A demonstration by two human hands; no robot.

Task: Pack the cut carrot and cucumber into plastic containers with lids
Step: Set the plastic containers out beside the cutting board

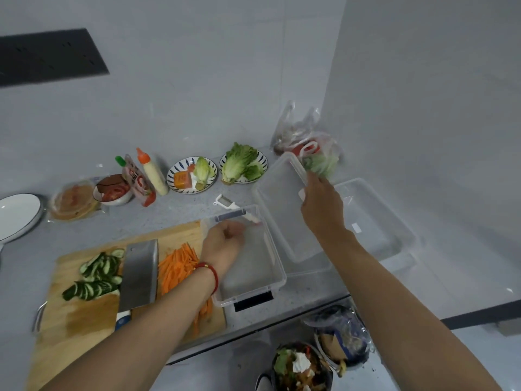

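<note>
The left hand is curled loosely inside a clear plastic container that sits at the right end of the cutting board; motion blur makes it hard to tell whether its fingers pinch anything or merely rest on the far wall. A red cord bracelet circles that wrist. The right hand reaches further back and grips the far edge of a clear lid, thumb on top, tilting it up above a second clear tray lying on the worktop to the right.

On the board, carrot sticks lie in a heap just left of the container, partly under the left forearm. A cleaver rests flat between them and the cucumber slices, which fan out on the board's left side. A white peeler lies behind the container.

Along the wall stand two patterned plates of lettuce, two sauce bottles, a bowl of tomato slices and a white plate. A plastic bag of produce sits in the corner.
</note>
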